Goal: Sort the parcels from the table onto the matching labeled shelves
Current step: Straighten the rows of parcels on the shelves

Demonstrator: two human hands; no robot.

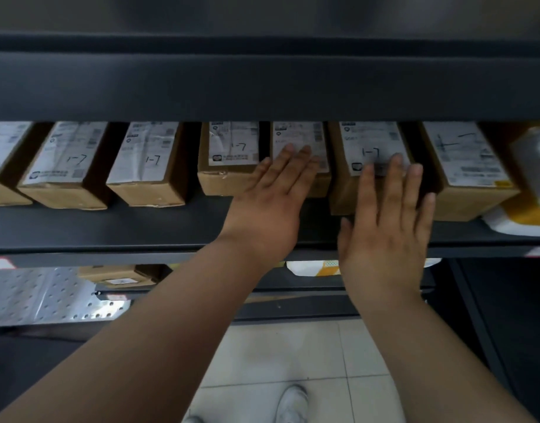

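far to the left of the fingers, cardboard parcels stand in a row on the dark shelf (110,227). first comes a cut-off parcel (0,169) at the edge of the view, then the second parcel (64,169), the third parcel (146,169) and the fourth parcel (229,160). the fourth one is just beside the left fingers. each carries a white label, and on the last three a handwritten "1-7" is readable.

the left hand (268,209) reaches over the shelf edge, palm down. its fingers (296,166) are straight and pressed close together. they lie flat on the fifth parcel (296,132) and cover the lower part of its label.

just to the right, the right hand (384,236) is palm down too. its fingers (395,181) are straight and a little spread, and the tips rest on the label of the sixth parcel (369,138), also marked "1-7". neither hand grips anything.

right of the right fingers stands the seventh parcel (467,160). it is near the little finger, but i cannot tell if they touch. further right lies a white and yellow bag (522,218), which is blurred.

below the fingers, from the left, there are a pale sheet with rows of dots (33,297), a small box (119,276) on a lower shelf, and a white and yellow packet (311,268) between the two wrists. under the arms are the tiled floor (293,346) and a white shoe (293,404).
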